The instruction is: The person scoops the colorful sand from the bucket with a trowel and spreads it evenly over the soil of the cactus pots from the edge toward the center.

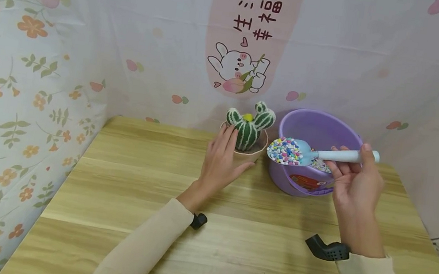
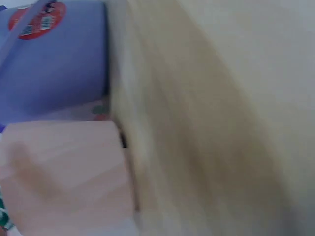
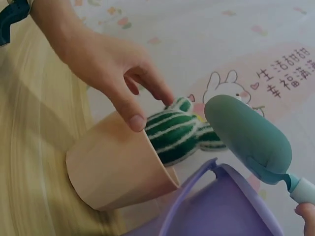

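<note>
My right hand [image 1: 358, 187] grips the white handle of a pale blue scoop [image 1: 306, 153], heaped with multicoloured pellets [image 1: 285, 151], over the left rim of a purple bucket [image 1: 286, 178]. More pellets show inside the bucket. To its left stands a peach plant pot [image 1: 244, 160] holding a green-and-white knitted cactus [image 1: 246, 136] with a yellow top. My left hand [image 1: 221, 158] is at the pot's left side, fingers extended beside the cactus and thumb spread. From the right wrist view, its thumb lies at the pot's rim, and the scoop's underside [image 3: 248, 140] shows near the cactus.
A wooden table [image 1: 147, 178] lies beneath everything. Printed cloth [image 1: 163, 55] hangs close behind the pot and bucket, and flowered cloth [image 1: 19, 106] hangs at the left. The bucket's lowered handle [image 3: 189, 187] runs near the pot.
</note>
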A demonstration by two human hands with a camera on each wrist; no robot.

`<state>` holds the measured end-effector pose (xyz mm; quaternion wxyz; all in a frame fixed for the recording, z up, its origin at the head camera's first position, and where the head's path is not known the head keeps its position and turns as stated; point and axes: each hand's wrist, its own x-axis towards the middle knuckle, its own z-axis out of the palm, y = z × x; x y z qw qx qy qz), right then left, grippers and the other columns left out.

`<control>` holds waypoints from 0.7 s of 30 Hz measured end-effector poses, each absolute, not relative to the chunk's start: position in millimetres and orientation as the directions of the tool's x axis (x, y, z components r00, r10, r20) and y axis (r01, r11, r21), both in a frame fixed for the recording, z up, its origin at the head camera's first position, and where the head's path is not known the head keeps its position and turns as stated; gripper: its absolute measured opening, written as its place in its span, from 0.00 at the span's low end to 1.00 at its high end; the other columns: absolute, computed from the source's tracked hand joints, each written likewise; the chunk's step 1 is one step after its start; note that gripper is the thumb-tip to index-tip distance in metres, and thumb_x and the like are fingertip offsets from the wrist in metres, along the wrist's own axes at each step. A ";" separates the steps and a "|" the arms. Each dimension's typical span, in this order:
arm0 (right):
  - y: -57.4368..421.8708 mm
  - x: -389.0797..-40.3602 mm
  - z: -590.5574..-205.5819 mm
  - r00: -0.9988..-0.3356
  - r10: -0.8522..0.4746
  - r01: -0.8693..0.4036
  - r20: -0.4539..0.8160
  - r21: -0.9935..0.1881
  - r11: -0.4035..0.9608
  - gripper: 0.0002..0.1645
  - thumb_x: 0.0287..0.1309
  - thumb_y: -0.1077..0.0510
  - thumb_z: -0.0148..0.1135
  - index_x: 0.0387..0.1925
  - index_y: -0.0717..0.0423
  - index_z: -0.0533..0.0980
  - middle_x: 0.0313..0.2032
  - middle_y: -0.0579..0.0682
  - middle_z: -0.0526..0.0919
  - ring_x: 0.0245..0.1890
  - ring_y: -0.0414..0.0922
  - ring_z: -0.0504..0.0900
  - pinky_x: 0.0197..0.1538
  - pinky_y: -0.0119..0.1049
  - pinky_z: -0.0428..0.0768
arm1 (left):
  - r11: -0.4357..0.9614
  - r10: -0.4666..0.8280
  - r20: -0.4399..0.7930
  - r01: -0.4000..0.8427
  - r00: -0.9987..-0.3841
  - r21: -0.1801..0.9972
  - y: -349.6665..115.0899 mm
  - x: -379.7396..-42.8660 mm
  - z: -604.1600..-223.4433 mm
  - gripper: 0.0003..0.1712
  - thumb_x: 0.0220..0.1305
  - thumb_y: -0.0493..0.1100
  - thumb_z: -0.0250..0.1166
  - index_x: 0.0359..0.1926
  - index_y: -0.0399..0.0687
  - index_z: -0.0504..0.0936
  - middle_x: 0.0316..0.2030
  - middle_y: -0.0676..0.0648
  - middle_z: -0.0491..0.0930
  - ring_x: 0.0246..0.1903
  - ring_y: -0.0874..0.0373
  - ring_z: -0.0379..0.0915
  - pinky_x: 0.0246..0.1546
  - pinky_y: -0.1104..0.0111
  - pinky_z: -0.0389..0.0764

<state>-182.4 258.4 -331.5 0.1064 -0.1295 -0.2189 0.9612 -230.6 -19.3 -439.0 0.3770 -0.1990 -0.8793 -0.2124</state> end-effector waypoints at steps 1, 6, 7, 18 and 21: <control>257.1 -181.1 -332.5 -0.944 0.263 -0.149 -0.199 -0.453 -0.879 0.23 0.61 0.60 0.64 0.57 0.51 0.70 0.35 0.64 0.78 0.44 0.62 0.84 0.43 0.57 0.79 | 0.830 0.191 0.761 0.516 -0.620 0.212 -20.5 -230.4 -440.8 0.54 0.46 0.64 0.75 0.64 0.31 0.69 0.64 0.36 0.69 0.67 0.40 0.61 0.57 0.51 0.70; 251.7 -176.1 -336.6 -0.945 0.269 -0.158 -0.187 -0.459 -0.874 0.24 0.61 0.61 0.65 0.58 0.51 0.71 0.33 0.64 0.79 0.41 0.62 0.85 0.40 0.56 0.79 | 0.822 0.164 0.794 0.527 -0.585 0.218 -24.7 -231.8 -447.2 0.54 0.44 0.62 0.77 0.63 0.30 0.70 0.64 0.36 0.70 0.65 0.43 0.64 0.54 0.51 0.72; 250.8 -175.5 -337.0 -0.946 0.267 -0.157 -0.185 -0.457 -0.875 0.25 0.60 0.61 0.65 0.58 0.51 0.71 0.33 0.64 0.79 0.41 0.62 0.85 0.41 0.56 0.79 | 0.823 0.149 0.785 0.515 -0.601 0.239 -25.1 -232.8 -447.4 0.56 0.44 0.63 0.77 0.65 0.31 0.68 0.65 0.37 0.69 0.66 0.44 0.63 0.54 0.52 0.72; 240.4 -169.7 -341.8 -0.948 0.259 -0.154 -0.182 -0.449 -0.880 0.27 0.61 0.61 0.65 0.59 0.52 0.67 0.36 0.65 0.77 0.40 0.62 0.85 0.41 0.57 0.80 | 0.780 0.051 0.514 0.356 -0.857 0.516 -29.9 -248.0 -447.2 0.74 0.37 0.70 0.76 0.73 0.34 0.50 0.70 0.36 0.57 0.70 0.46 0.54 0.61 0.47 0.66; 237.8 -167.8 -343.3 -0.947 0.267 -0.162 -0.181 -0.448 -0.879 0.27 0.60 0.61 0.65 0.59 0.52 0.67 0.36 0.65 0.78 0.40 0.61 0.85 0.41 0.56 0.80 | 0.737 0.051 0.491 0.364 -0.870 0.570 -29.8 -251.6 -449.1 0.74 0.36 0.68 0.78 0.73 0.34 0.49 0.70 0.34 0.56 0.71 0.46 0.53 0.65 0.47 0.63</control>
